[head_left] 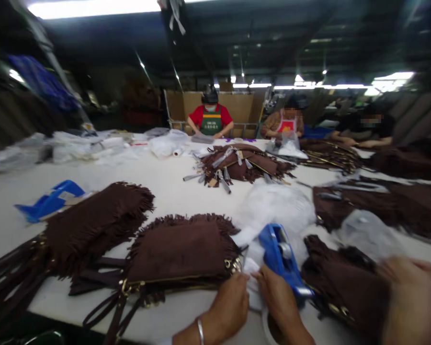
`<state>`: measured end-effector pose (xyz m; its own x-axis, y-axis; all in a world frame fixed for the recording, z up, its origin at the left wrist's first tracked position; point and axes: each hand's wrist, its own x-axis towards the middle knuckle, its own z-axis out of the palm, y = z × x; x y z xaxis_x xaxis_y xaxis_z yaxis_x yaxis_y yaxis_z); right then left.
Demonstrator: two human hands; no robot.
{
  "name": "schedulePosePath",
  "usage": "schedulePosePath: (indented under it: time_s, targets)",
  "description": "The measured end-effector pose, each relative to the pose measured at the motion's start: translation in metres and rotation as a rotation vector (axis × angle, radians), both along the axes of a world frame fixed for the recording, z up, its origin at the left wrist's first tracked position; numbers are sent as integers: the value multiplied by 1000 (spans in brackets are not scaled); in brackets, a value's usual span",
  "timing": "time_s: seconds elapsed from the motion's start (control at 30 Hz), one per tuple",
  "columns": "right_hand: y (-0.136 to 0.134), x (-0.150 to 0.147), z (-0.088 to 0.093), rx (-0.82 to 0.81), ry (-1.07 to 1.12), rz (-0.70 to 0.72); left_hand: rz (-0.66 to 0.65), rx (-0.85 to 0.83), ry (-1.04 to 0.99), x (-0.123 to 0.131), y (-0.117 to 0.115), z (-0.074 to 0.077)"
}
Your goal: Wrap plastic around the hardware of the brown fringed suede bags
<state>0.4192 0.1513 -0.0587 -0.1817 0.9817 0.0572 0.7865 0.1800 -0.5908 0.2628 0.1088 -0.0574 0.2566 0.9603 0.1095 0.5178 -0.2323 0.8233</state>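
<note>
At the front of the table my left hand (230, 301), with a silver bangle on its wrist, is closed in a pinch at the right end of a dark brown fringed bag (179, 249). My right hand (278, 292) pinches close beside it. Between the fingertips of both hands is a thin white wrapping piece (251, 264), next to the bag's gold rings (233, 263). Just beyond my right hand stands a blue tape dispenser (282, 254). The bag lies flat, with its gold zipper edge and straps towards me.
A second fringed bag (96, 220) and another blue dispenser (53, 199) lie left. White wrapping sheets (276, 206) are heaped beyond my hands. A co-worker's blurred hands (409, 282) are at a brown bag (348, 282) on the right. Several people work across the table by a bag pile (247, 163).
</note>
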Motion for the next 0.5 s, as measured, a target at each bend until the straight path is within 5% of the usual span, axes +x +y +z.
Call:
schedulePosePath:
  time_s: [0.33,0.5]
  targets:
    - [-5,6,9,-49,-32,-36,-21,10,52,-9,-7,-6]
    - [-8,-6,9,14,-37,-83,68,134,96,-9,2,2]
